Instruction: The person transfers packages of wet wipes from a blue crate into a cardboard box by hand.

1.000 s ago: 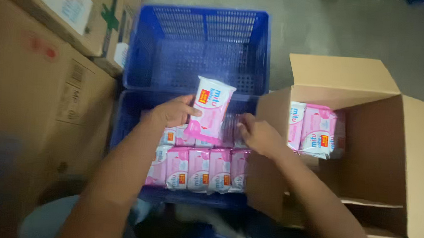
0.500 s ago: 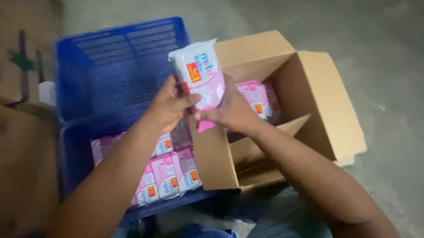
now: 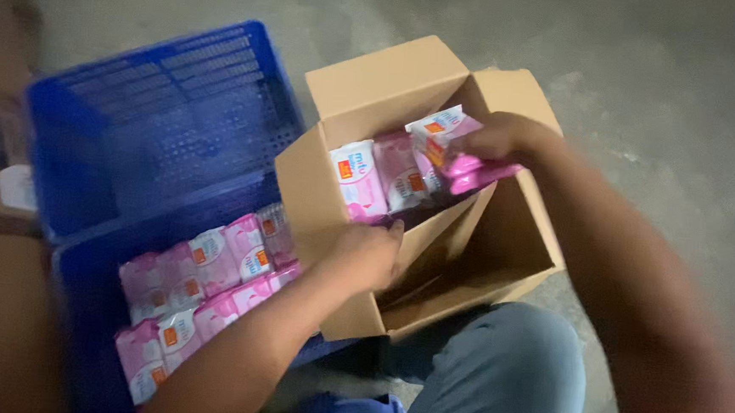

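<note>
Landmark: the open cardboard box (image 3: 435,211), flaps up, standing on the grey concrete floor (image 3: 664,80).

Nearest me, below the box's front corner, my knee in blue-grey trousers (image 3: 502,368).

At the box's near-left wall, my left hand (image 3: 365,253): fingers curled over the cardboard edge, pressing the wall; it grips nothing but the box.

Left of the box and touching it, a blue plastic crate (image 3: 89,172) with a perforated upright wall; rows of pink-and-white packs (image 3: 201,281) lie packed side by side in its near part.

Inside the box, against its far-left wall, several like packs stand on edge (image 3: 369,181).

At the box's far-right rim, my right hand (image 3: 503,138): fingers closed round a pink soft pack (image 3: 464,157), which sits tilted, partly inside the box beside the standing row. The frame is blurred, so the exact finger placement cannot be told.

Handling, as a judgement: the pack looks light, soft and squashy, its film wrap likely slippery; a broad pinch across the flat faces near the middle should hold best, since an end seam would crumple.
</note>
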